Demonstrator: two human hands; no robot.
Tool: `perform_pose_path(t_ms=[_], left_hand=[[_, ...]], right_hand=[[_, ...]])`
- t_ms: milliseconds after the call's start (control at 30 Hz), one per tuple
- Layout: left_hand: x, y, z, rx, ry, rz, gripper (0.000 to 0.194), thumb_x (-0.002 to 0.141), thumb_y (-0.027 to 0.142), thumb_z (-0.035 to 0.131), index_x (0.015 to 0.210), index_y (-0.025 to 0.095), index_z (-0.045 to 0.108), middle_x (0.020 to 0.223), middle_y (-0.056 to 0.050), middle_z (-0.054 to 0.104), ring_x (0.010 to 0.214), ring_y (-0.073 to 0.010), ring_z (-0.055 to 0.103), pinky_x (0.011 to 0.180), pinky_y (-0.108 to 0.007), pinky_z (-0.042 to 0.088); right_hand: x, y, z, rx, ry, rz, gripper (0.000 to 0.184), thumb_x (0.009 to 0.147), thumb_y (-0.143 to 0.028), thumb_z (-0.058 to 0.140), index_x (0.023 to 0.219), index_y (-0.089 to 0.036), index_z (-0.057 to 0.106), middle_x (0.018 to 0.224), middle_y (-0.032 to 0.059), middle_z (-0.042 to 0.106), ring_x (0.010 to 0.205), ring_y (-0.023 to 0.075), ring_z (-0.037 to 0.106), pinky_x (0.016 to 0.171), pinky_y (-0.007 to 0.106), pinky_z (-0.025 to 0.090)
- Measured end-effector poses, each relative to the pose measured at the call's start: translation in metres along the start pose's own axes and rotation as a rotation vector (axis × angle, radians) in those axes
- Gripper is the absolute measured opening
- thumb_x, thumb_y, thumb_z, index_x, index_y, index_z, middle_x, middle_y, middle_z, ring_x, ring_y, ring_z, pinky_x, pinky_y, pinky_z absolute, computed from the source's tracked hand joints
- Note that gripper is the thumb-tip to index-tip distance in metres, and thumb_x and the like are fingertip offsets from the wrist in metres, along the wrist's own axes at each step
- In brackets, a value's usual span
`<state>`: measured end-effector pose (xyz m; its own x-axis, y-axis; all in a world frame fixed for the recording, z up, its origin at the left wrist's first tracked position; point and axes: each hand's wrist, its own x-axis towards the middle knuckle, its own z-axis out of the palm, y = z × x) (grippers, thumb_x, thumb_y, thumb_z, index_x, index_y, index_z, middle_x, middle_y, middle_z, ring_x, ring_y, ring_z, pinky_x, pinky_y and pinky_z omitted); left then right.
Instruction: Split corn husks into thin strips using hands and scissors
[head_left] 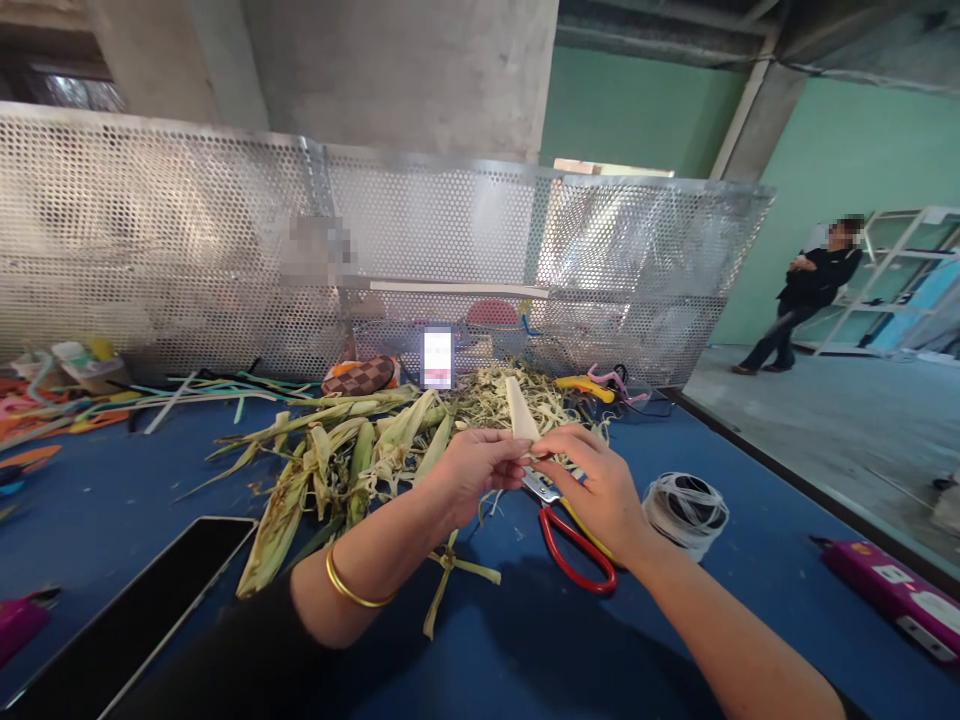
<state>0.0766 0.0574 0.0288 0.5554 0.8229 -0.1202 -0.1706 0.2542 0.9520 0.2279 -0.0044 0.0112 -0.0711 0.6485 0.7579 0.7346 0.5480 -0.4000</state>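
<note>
Both hands meet over the table and pinch one pale corn husk strip [520, 408], which stands up between them, narrowing toward its top. My left hand [474, 470] has its thumb and fingertips closed on the strip's lower end. From the other side my right hand [592, 485] pinches the same end. Beneath the right hand lie scissors [577, 560] with one red and one yellow handle. Below the left wrist is a small knotted cross of husk [448, 562]. Green and yellow corn husks [300, 490] are heaped to the left, and shredded husk [480, 400] lies behind the hands.
A roll of white string [686, 515] stands right of my right hand. A dark tablet [142, 610] lies front left, and a purple box [892, 595] sits at the right edge. Perforated metal panels [442, 220] line the table's back. A person [817, 280] stands beyond, at the right.
</note>
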Motion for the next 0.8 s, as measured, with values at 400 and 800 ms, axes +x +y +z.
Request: perform_pose_path(t_ms=[400, 800], left_hand=[[-0.003, -0.002, 0.003, 0.088, 0.021, 0.078, 0.023, 0.057, 0.03, 0.08, 0.063, 0.013, 0.066, 0.057, 0.0, 0.06, 0.055, -0.0086, 0.054, 0.057, -0.022, 0.045], [-0.001, -0.004, 0.007, 0.192, 0.049, 0.234, 0.02, 0.061, 0.033, 0.077, 0.065, 0.015, 0.07, 0.06, -0.002, 0.064, 0.059, -0.0103, 0.056, 0.063, -0.024, 0.047]], right_hand=[[0.003, -0.007, -0.002, 0.043, 0.001, 0.122, 0.014, 0.086, -0.027, 0.054, 0.074, -0.024, 0.061, 0.082, 0.0044, 0.062, 0.081, 0.0205, 0.058, 0.076, 0.034, 0.045], [0.006, -0.013, -0.003, 0.191, 0.019, 0.472, 0.014, 0.074, -0.033, 0.062, 0.068, -0.02, 0.063, 0.064, 0.0, 0.064, 0.06, 0.0154, 0.055, 0.058, 0.028, 0.043]])
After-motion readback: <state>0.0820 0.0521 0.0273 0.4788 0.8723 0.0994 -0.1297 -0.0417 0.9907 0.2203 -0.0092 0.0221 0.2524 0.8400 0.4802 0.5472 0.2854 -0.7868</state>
